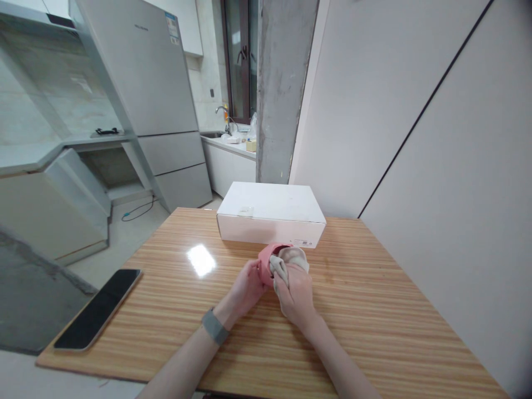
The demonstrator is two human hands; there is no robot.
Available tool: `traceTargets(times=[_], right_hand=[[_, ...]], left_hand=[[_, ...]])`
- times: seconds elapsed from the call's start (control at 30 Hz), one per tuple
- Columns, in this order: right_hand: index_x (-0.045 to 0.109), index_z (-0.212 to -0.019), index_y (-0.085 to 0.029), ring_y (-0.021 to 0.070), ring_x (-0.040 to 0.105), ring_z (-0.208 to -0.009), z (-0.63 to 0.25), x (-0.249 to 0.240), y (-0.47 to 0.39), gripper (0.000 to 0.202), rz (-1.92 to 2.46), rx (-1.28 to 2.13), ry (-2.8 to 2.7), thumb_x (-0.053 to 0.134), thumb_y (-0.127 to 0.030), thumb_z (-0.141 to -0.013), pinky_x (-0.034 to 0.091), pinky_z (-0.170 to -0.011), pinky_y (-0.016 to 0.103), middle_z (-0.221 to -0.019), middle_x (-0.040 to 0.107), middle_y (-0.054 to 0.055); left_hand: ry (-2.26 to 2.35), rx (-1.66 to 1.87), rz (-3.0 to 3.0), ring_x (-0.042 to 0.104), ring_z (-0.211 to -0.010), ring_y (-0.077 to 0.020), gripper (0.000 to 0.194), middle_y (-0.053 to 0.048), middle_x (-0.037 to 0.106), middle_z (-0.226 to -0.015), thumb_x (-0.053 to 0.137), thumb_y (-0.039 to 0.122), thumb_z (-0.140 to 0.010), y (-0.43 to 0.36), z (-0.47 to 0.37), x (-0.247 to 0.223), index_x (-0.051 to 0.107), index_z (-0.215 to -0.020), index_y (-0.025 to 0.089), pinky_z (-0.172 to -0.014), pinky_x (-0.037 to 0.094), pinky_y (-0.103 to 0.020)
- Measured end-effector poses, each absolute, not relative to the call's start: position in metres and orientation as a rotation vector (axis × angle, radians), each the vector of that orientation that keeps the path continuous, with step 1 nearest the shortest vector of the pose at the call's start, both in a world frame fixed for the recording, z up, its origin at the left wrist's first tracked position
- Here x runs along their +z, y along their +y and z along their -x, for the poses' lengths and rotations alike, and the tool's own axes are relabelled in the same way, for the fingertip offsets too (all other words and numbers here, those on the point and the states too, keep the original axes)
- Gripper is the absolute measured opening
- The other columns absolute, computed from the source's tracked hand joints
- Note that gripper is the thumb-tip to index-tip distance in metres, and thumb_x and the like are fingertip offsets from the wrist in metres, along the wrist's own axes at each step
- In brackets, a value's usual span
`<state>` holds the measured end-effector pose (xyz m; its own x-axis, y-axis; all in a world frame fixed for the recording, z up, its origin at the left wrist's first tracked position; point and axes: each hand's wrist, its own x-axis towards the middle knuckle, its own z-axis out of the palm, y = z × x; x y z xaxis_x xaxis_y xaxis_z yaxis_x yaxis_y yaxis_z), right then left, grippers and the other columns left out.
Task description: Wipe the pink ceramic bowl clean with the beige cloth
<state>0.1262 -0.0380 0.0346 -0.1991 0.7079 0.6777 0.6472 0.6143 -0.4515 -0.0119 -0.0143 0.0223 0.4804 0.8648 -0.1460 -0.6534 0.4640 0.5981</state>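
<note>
Brown, striped wood-grain tabletop on the near side, with front edge running below the left forearm. Near left, along the side edge, a large black flat phone. Around the left wrist, a grey strap-like band.

A little farther, at the middle, a pink, rounded, hollow cup-like thing; lifted or resting on the wood, cannot tell. Gripped on its left side by the bent fingers of the left hand. Closed within the right hand, just beside, a crumpled greyish-beige cloth, bunched at the opening. Probably in hand: working the cloth in the opening, by wiping or by stuffing, hard to say. Called for next, perhaps: steady left hold, small right-hand turns.

To the right, wide open room; to the left, room up to the phone. Straight ahead, little room before a long white cardboard box. Far left, a tall silver refrigerator.
</note>
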Motion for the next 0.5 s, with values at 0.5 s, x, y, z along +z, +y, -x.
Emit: traceTargets(times=[0.5], right_hand=[[0.064,-0.088,-0.020,0.0243,0.064,-0.077,-0.1193,0.0331,-0.0407,0.027,1.142,0.204,-1.707,0.040,-0.028,-0.096,0.046,-0.071,0.036,-0.080,0.069,0.008]], left_hand=[[0.504,1.026,-0.620,0.061,-0.079,-0.0135,0.032,-0.008,0.070,-0.096,0.063,0.039,-0.086,-0.0195,0.0076,0.0122,0.069,-0.107,0.015,-0.071,0.045,-0.024]])
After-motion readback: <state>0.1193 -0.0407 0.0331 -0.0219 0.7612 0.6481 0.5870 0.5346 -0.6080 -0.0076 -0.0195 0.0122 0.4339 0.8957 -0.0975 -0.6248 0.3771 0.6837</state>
